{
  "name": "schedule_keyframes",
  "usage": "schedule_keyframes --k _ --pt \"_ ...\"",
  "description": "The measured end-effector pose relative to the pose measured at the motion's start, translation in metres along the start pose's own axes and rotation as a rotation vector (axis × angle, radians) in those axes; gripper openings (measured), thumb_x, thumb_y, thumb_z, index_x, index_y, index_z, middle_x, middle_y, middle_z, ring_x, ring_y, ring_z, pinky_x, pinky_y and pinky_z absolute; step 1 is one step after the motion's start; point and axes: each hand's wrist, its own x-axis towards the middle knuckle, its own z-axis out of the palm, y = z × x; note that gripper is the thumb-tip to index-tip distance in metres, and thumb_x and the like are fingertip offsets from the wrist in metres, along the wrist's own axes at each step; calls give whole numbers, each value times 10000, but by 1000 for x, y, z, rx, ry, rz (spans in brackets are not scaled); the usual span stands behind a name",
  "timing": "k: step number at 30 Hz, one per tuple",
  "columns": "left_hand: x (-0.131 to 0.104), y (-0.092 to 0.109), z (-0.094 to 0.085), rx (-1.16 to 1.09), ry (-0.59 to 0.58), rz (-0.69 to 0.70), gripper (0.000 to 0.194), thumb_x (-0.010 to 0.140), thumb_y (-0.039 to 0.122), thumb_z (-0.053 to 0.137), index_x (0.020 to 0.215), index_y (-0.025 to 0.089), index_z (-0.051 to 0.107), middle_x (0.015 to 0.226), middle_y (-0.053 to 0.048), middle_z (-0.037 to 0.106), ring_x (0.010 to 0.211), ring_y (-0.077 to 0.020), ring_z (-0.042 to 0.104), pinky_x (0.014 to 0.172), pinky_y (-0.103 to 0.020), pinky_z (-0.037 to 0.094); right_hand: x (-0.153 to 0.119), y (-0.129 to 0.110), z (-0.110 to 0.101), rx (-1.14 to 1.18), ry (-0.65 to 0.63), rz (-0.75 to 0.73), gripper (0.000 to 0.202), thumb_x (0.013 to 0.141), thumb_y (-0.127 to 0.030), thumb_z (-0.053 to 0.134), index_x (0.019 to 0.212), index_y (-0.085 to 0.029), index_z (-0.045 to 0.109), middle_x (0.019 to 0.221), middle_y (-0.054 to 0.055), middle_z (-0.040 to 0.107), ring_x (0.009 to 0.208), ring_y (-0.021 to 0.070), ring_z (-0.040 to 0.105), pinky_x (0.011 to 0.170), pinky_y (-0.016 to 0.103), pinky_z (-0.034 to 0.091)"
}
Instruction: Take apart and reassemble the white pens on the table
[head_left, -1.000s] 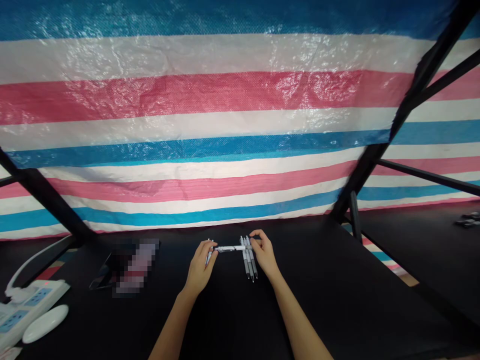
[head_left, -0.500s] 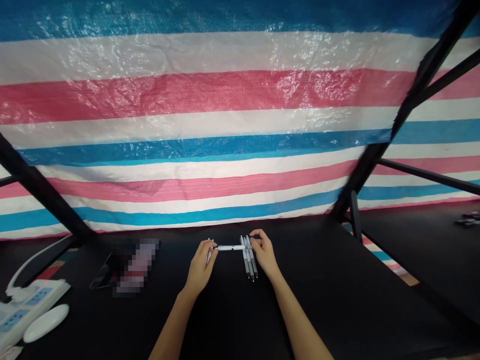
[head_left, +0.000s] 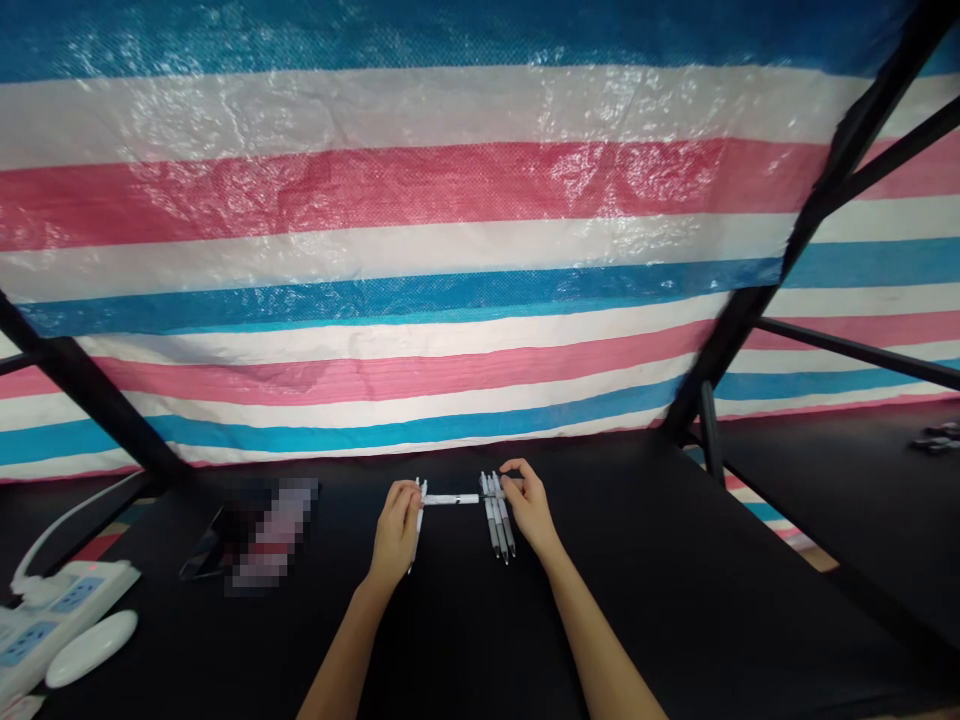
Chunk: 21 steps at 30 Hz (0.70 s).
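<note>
My left hand (head_left: 397, 530) pinches one end of a white pen barrel (head_left: 454, 499) that lies level, pointing right. Beneath and beside those fingers are other white pens (head_left: 417, 545), partly hidden by the hand. My right hand (head_left: 529, 505) has thumb and forefinger closed on a small, thin part, too small to make out clearly, over the upper half of a group of pens. Those white pens with grey grips (head_left: 500, 535) lie side by side on the black table (head_left: 472, 640), tips toward me. A narrow gap separates the barrel's right end from the thin part.
At the left are a white power strip (head_left: 67, 610), a white oval object (head_left: 91, 648) and a dark device with a blurred screen (head_left: 277, 530). Black frame bars (head_left: 735, 320) rise on both sides before a striped sheet (head_left: 450, 180). Small dark objects (head_left: 937, 438) lie far right.
My left hand has shifted slightly left with the white barrel, whose right end has come away from the pen group. More of the pens beside my left hand shows. My right hand has hardly moved.
</note>
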Motion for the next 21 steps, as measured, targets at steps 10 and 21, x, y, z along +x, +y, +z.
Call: schedule_keyframes --k 10,21 --pt "6 -13 -10 10 106 -31 271 904 334 313 757 197 496 840 -51 514 751 -162 534 684 -282 454 4 -1 -10 -4 71 -10 121 756 -295 483 827 -198 467 453 -116 198 394 66 176 412 208 126" --pt "8 -18 -13 39 170 -26 289 901 358 322 713 200 475 815 -39 484 742 -161 521 693 -285 445 5 1 -14 2 104 -8 129 745 -314 501 813 -209 468 448 -114 198 386 70 176 408 213 121"
